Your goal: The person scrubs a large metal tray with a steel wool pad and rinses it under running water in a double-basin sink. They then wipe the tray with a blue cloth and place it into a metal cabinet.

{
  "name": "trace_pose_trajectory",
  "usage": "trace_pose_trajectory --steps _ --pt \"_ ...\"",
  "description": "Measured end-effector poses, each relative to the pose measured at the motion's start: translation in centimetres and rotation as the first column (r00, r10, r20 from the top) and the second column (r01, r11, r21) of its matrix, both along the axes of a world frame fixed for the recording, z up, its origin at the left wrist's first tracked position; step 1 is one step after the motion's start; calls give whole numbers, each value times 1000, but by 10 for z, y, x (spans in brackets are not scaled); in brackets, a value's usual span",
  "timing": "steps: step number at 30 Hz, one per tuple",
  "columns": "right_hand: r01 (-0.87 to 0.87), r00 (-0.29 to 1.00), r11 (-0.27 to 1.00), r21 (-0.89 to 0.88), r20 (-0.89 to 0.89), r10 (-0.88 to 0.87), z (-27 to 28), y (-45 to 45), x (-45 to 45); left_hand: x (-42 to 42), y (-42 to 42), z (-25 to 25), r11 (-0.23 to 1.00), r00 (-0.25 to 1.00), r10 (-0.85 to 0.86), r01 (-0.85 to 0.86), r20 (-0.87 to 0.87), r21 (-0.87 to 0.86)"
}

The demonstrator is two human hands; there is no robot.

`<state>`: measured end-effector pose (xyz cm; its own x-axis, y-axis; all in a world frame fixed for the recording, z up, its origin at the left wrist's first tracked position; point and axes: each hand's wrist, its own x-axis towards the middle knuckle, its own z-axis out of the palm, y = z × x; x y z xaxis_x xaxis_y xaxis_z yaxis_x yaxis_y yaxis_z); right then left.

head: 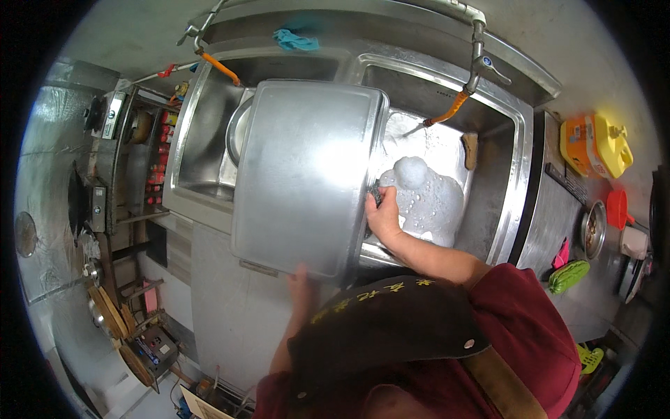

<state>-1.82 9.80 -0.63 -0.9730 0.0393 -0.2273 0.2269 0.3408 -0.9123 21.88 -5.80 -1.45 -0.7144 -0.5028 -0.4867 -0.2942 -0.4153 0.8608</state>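
Observation:
A large translucent grey plastic bin [306, 173] lies across the divider of a double stainless steel sink, bridging both basins. My left hand [301, 288] holds its near edge, partly hidden behind the bin and my apron. At the bin's right edge, my right hand [384, 214] grips a dark scrubbing pad [375, 191], probably steel wool, and presses it against the rim. Soapy water with a heap of white suds [426, 194] sits in the right basin [494, 173], below my right hand. A round metal bowl [233, 131] shows partly from behind the bin in the left basin [209, 141].
Taps with orange hoses [222, 68] [450, 110] hang over both basins. A brown sponge [470, 151] rests against the right basin's wall; a blue cloth [296, 40] lies on the back ledge. On the right counter are a yellow jug [596, 144], a steel bowl [594, 230] and a green gourd [569, 276].

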Motion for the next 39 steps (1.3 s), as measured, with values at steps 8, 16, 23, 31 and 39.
trace_pose_trajectory --steps 8,16,23,31,39 --pt "14 993 991 134 -118 2 3 -3 -141 -19 -4 31 978 995 86 -94 50 184" --pt "-36 783 982 185 -605 143 5 29 -44 -16 5 20 979 992 80 -96 92 182" --pt "-550 706 778 302 -328 627 38 11 -71 -16 2 18 995 1000 -6 3 26 102" --pt "-557 516 738 381 -537 667 17 9 -32 -48 8 46 967 966 238 -245 103 69" --pt "-127 508 881 456 -733 452 30 16 -151 -35 -7 37 982 981 157 -168 116 86"
